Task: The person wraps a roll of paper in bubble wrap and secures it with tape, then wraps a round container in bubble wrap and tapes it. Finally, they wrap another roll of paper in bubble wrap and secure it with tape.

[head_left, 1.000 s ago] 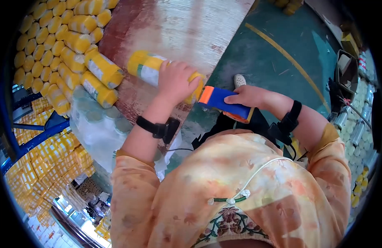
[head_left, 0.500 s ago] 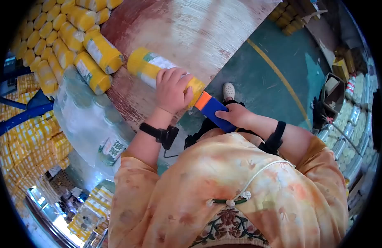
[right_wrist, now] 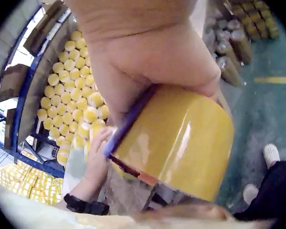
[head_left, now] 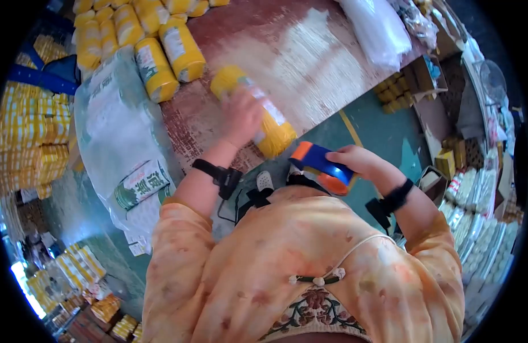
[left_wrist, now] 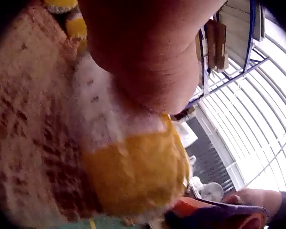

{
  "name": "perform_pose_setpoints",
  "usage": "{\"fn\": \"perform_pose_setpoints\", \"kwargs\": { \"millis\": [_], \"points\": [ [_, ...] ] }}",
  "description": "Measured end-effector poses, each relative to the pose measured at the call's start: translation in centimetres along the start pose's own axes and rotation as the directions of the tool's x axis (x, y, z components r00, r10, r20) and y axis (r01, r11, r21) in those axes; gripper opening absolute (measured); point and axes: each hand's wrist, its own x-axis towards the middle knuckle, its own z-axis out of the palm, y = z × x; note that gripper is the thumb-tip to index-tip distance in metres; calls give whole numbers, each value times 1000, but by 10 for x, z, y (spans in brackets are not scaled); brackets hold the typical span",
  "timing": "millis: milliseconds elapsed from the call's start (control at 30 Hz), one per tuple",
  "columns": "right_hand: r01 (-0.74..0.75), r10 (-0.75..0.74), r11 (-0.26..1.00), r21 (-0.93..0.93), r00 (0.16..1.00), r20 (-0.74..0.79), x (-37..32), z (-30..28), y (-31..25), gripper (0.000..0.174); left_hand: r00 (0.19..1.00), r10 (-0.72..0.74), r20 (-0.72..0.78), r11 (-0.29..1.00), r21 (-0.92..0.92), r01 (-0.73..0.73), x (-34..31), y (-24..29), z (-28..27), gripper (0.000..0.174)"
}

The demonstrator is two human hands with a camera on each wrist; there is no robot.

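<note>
A yellow-wrapped cylindrical pack [head_left: 278, 134] with a white label lies on the worn red board [head_left: 189, 123]. My left hand [head_left: 242, 117], blurred, lies over its left side; its fingertips are not clear. In the left wrist view the pack's yellow end [left_wrist: 136, 171] shows below the hand [left_wrist: 152, 62]. My right hand [head_left: 358, 160] grips a blue tape dispenser [head_left: 327, 162] with an orange front edge, just right of the pack's near end. The right wrist view shows the wide yellow tape roll [right_wrist: 181, 143] under the right hand [right_wrist: 157, 62].
Two similar packs [head_left: 181, 48] and a larger stack stand at the upper left. Clear plastic sacking [head_left: 121, 126] with a green label hangs beside the board. A plastic bundle [head_left: 378, 31] lies at the board's far right. Cartons [head_left: 427, 74] stand beyond the green floor.
The head view has shifted, so the board and packs appear farther right. The dispenser, earlier against the pack's end, now sits slightly apart from it. My left hand has become blurred on the pack.
</note>
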Motion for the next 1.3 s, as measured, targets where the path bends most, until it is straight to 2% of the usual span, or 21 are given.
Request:
{"fn": "perform_pose_setpoints", "kwargs": {
  "millis": [100,167,200,267,367,400,467,500,567,600,633,700,800,900,1000,1100,1200,1300],
  "points": [
    [134,-139,989,-58,987,-86,-8,-33,5,38,959,-285,3,957,51,284,0,-36,-6,52],
    [272,-283,957,-99,951,-122,3,-43,-3,36,949,-295,115,955,-4,298,10,-44,-9,65],
    [354,-398,908,-225,895,-200,14,-44,-11,34,941,-294,166,953,-27,302,17,-48,-10,72],
    [459,-628,750,-476,721,-293,41,-43,-29,31,895,-387,221,904,-102,415,29,-56,-4,77],
    [284,-637,596,-751,737,-226,99,-54,-48,31,844,-464,270,835,-184,518,43,-61,2,78],
    [366,-740,535,-762,637,-214,109,-52,-48,33,829,-482,282,815,-202,543,46,-62,3,77],
    [512,-906,375,-773,377,-190,130,-51,-58,36,799,-553,237,764,-238,600,55,-64,1,69],
    [556,-924,312,-770,367,-109,120,-43,-68,43,782,-584,218,737,-259,624,58,-67,2,65],
    [742,-923,233,-629,373,98,113,-26,-73,46,661,-687,301,636,-191,748,64,-78,8,54],
    [794,-934,183,-579,324,149,105,-13,-77,50,595,-730,337,579,-158,800,68,-84,14,50],
    [841,-941,131,-525,272,201,99,0,-82,55,590,-746,308,550,-214,807,69,-86,21,46],
    [875,-896,-25,-483,195,399,104,17,-93,61,563,-788,250,482,-319,816,61,-86,29,42],
    [863,-792,-226,-451,107,601,124,34,-101,68,496,-828,262,351,-447,823,45,-89,26,46],
    [824,-758,-287,-489,117,642,141,47,-117,71,360,-911,199,232,-474,849,34,-85,22,48],
    [828,-801,-250,-501,113,587,158,61,-138,70,269,-957,108,192,-460,867,29,-85,24,51],
    [800,-784,-268,-536,142,604,169,67,-159,68,24,-989,146,-63,-560,826,16,-84,24,52],
    [750,-752,-298,-591,197,629,177,77,-175,67,102,-974,201,-98,-786,611,-11,-77,37,50],
    [728,-765,-319,-607,180,618,187,92,-182,63,289,-938,190,-23,-868,496,-21,-33,11,52]
  ]
}}
